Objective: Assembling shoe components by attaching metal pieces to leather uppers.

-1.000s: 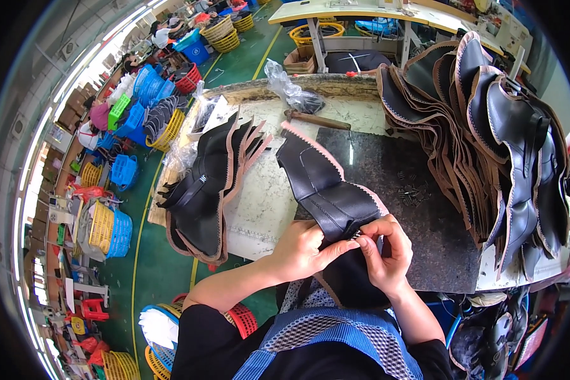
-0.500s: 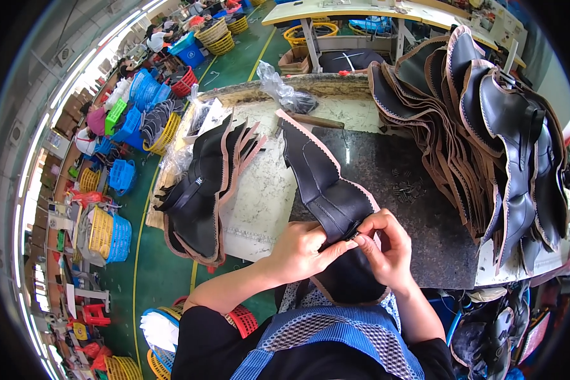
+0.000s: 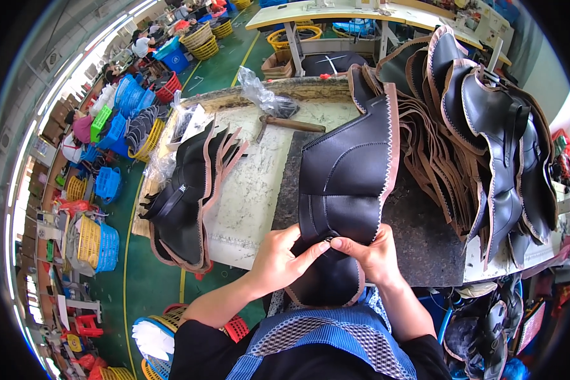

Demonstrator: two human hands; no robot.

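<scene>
A black leather boot upper point(image 3: 348, 168) with a brownish-pink zigzag-stitched edge hangs between my hands, its long part spread over the dark slab and its lower part near my apron. My left hand point(image 3: 280, 258) grips its left side, fingers behind the leather. From the other side my right hand point(image 3: 375, 254) pinches it, and both thumbs meet at a small dark piece on the strap across it. My fingertips partly cover that piece, so its kind cannot be made out.
More black uppers point(image 3: 182, 231) lie piled at the table's left edge. A taller stack of uppers point(image 3: 497, 133) fills the right side. Beyond the dark slab point(image 3: 427, 253) lie a hammer point(image 3: 297, 124) and a clear plastic bag point(image 3: 254, 88). Blue and yellow baskets point(image 3: 98, 244) stand on the floor at left.
The upper has turned from slanting left to nearly upright, its broad face now toward me. My right thumb has moved onto the strap beside my left thumb. The view has shifted slightly.
</scene>
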